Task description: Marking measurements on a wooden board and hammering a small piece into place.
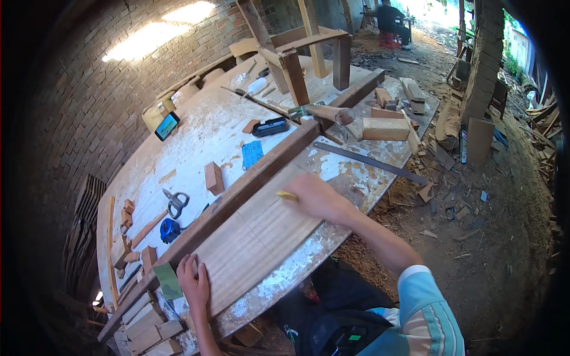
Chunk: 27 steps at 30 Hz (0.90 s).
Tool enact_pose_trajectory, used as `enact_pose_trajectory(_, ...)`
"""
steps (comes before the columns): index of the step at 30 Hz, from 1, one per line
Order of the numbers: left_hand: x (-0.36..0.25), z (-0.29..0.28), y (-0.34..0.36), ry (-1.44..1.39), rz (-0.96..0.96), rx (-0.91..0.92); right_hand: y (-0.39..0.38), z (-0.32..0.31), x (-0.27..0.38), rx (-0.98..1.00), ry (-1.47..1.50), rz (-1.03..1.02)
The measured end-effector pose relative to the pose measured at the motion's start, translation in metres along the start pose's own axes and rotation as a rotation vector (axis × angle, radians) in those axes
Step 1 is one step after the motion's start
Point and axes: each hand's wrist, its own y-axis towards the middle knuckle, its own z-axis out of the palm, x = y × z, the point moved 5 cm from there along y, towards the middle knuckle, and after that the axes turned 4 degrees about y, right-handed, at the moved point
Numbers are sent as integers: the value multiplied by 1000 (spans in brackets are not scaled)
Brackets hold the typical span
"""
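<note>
A pale wooden board [255, 255] with thin drawn lines across it lies along a long dark beam [225, 199] on the worktable [356, 184]. My right hand [314, 199], slightly blurred, is closed on a short yellow pencil [286, 195] over the board's upper right part. My left hand [195, 279] rests with fingers apart at the board's left end, touching it, beside a camouflage-patterned piece [167, 280]. A steel ruler [368, 160] lies beyond my right hand. A blue tape measure [170, 230] and black-handled scissors [178, 202] lie on the far side of the beam.
A phone [167, 126], wood blocks [385, 129] and a wooden frame [294, 74] stand or lie on the table. A brick wall [101, 101] is behind at left. Offcuts litter the ground at right, near a post [484, 71]. A person [389, 24] sits in the background.
</note>
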Motion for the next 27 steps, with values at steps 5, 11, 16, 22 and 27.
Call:
enact_pose_trajectory(5,10,2,-2,-1,-22,-14,-12,-9,-7,146,410,83)
enact_pose_trajectory(11,8,7,3,10,-8,-11,-69,0,36,567,534,-135)
enact_pose_trajectory(16,5,3,-1,7,-11,-6,-35,-11,2,88,-342,24)
enact_pose_trajectory(22,9,6,-1,25,-9,-6,-45,-3,33,170,180,-314)
enact_pose_trajectory(27,4,6,-4,43,0,-2,-25,47,5,142,-408,-219)
